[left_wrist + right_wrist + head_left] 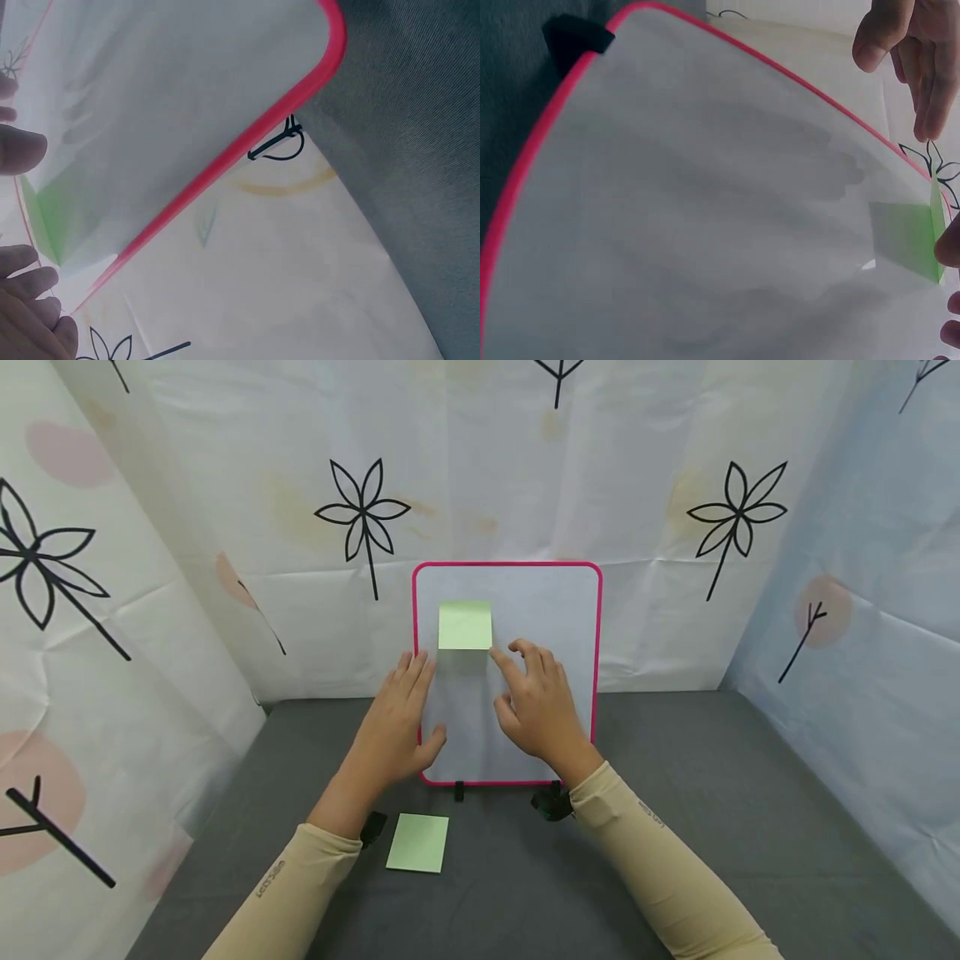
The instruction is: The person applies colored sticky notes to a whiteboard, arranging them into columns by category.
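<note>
Landmark: upright pink-framed white board (525,602), standing on the grey surface (675,793).
Note: pale green square sticky paper (465,625), stuck upper left on the board.
Left hand (397,727): fingers straight, flat against the board's left edge.
Right hand (536,702): fingers relaxed, apart, forefinger at the note's lower right corner.
Handling: probably light, limp, creasable; best lifted by its free lower edge.
Spare: second green paper (417,842), before the board.

Both arms reach forward in tan sleeves, forearms angled inward toward each other. Left hand (396,724): palm forward, fingers straight and together pointing up, thumb spread out to the right side. Right hand (537,704): back of hand to the camera, fingers loosely bent and fanned, index fingertip (497,654) extended up-left, thumb tucked low. The hands sit near each other, not touching. Neither grips anything.
</note>
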The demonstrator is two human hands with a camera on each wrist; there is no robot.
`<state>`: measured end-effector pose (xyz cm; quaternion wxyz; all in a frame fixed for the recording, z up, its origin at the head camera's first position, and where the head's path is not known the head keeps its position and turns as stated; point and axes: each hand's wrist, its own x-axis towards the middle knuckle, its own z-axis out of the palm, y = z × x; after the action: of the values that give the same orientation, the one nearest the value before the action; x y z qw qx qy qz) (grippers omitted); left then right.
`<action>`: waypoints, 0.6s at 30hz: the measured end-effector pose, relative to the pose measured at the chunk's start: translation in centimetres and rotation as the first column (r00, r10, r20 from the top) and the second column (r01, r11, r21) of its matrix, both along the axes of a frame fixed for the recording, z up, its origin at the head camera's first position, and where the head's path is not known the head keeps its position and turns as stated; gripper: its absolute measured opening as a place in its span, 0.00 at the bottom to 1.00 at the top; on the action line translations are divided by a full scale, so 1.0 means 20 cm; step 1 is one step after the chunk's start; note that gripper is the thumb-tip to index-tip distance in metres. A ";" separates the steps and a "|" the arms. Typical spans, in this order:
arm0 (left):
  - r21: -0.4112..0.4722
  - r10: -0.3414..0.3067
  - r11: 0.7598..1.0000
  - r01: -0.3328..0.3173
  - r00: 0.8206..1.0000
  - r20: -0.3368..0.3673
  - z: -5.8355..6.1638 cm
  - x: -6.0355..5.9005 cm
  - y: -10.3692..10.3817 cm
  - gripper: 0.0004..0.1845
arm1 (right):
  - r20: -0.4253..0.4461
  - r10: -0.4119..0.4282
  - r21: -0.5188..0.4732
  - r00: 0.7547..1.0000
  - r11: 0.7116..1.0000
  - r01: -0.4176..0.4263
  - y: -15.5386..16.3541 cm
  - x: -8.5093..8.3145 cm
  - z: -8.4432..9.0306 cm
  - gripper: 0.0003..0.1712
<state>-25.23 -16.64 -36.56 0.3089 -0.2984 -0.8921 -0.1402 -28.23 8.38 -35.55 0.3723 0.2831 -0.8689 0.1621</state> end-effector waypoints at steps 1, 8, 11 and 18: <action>0.009 -0.011 1.000 0.011 1.000 0.004 -0.01 0.01 0.00 0.46 | 0.005 0.003 -0.008 1.000 1.000 -0.003 0.00 0.01 -0.01 0.36; 0.049 -0.075 0.996 0.075 0.997 0.007 -0.10 0.09 0.00 0.44 | 0.067 0.027 -0.066 0.997 0.998 -0.022 0.01 0.06 -0.10 0.34; 0.047 -0.085 0.995 0.085 0.996 0.015 -0.14 0.12 -0.01 0.44 | 0.100 0.063 -0.074 0.993 0.996 -0.056 0.00 0.08 -0.13 0.33; 0.060 -0.146 0.988 0.143 0.988 0.048 -0.23 0.19 -0.06 0.39 | 0.189 0.247 -0.085 0.950 0.968 -0.235 -0.02 0.12 -0.19 0.27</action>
<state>-21.38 -17.76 -41.17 0.2828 -0.3496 -0.8716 -0.1952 -25.74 8.02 -39.38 0.2699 0.3580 -0.8552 0.2601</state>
